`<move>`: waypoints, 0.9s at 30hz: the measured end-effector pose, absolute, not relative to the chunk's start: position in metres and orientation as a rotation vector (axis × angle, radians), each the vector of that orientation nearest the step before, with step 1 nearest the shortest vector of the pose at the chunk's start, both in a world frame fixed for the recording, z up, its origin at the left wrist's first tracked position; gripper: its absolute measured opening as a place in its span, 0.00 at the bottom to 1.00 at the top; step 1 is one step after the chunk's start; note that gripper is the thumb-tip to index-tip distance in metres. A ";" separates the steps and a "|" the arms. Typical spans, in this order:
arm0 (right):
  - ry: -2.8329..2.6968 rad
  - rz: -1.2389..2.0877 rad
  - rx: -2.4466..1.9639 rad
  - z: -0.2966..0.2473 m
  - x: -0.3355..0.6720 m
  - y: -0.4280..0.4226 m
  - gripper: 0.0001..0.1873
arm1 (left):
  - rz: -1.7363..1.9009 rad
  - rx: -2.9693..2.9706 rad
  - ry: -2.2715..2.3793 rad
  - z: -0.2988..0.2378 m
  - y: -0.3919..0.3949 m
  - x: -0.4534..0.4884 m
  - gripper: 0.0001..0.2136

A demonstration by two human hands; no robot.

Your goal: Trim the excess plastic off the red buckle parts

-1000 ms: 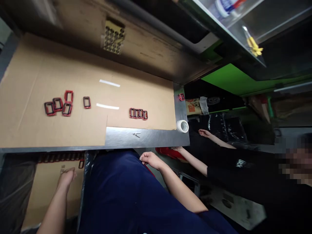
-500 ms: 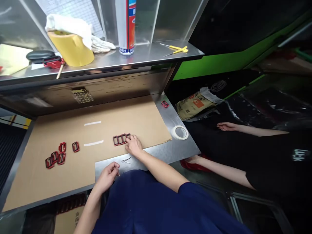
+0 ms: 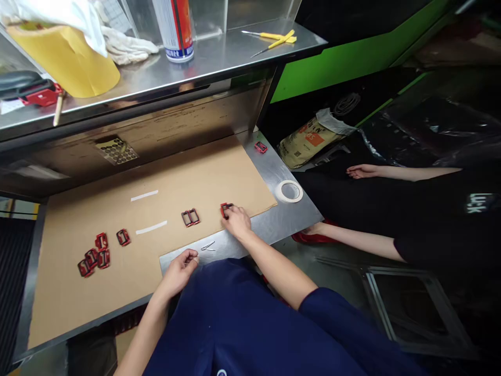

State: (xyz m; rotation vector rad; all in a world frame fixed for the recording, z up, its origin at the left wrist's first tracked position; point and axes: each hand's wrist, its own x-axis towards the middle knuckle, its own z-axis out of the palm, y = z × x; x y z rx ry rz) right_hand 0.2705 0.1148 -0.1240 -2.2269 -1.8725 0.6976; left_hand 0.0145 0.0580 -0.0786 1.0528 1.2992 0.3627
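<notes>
My right hand (image 3: 237,222) is closed around a small red-and-black rectangular frame (image 3: 226,209) on the cardboard sheet (image 3: 195,177). Its fingers partly cover the piece, so I cannot tell whether a second one is under them. To its left, two similar frames (image 3: 190,217) lie side by side. Low at the table's front edge, my left hand (image 3: 181,271) has curled fingers and nothing visible in them. Just right of it, tweezers (image 3: 208,246) rest on the bare metal. Several red-and-black pieces (image 3: 94,256) lie grouped at the left, with a single one (image 3: 123,237) beside them.
A tape roll (image 3: 289,191) and another red-and-black piece (image 3: 260,147) are on the metal at the right. Above, the shelf (image 3: 219,57) bears a spray can (image 3: 174,31), yellow-handled tools (image 3: 276,39) and white gloves (image 3: 125,46). Another person's arm (image 3: 360,243) is at the right.
My right hand has slid right along the cardboard, away from the row of frames, taking part of the row with it. Two frames stay behind. The camera view has shifted.
</notes>
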 end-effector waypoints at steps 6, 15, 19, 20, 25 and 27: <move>-1.988 0.733 -2.014 -0.069 0.242 0.063 0.13 | 0.597 0.697 1.189 -0.064 0.064 0.031 0.32; -2.116 0.411 -1.184 -0.028 0.204 0.026 0.17 | 0.778 0.428 1.037 -0.039 0.070 0.042 0.18; -1.818 0.595 -1.087 -0.010 0.223 0.014 0.31 | 0.696 0.387 0.958 -0.012 0.061 0.026 0.19; -1.751 0.744 -1.075 -0.005 0.225 0.014 0.38 | 0.663 0.384 0.914 -0.007 0.057 0.023 0.19; -1.653 1.284 -0.907 0.007 0.220 0.020 0.52 | 0.534 0.370 0.690 -0.001 0.044 0.018 0.18; -1.685 1.257 -0.900 0.004 0.216 0.022 0.52 | 0.544 0.360 0.679 -0.006 0.041 0.017 0.17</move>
